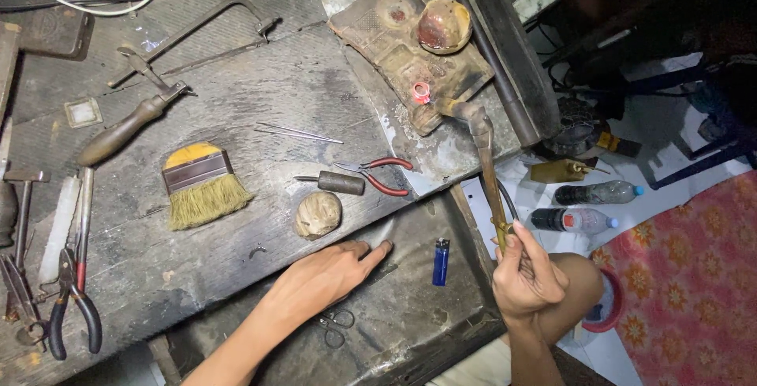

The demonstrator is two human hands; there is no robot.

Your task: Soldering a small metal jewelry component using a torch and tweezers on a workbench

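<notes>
Torch [490, 189] in right hand's [527, 275] grip

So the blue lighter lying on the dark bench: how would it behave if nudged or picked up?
The blue lighter looks small and plastic, so probably light. It lies flat on its side, so a nudge would likely slide it, not roll it. Its smooth casing may be slightly slippery.

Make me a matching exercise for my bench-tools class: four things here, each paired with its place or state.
Things:
1. Lighter
2. Brush
3. Torch
4. Scissors

Places or states:
A. Held in the right hand
B. Under the left wrist, on the lower board
C. Between the two hands, lying free
D. On the upper bench, left of the ball

Pairs: 1-C, 2-D, 3-A, 4-B
</notes>
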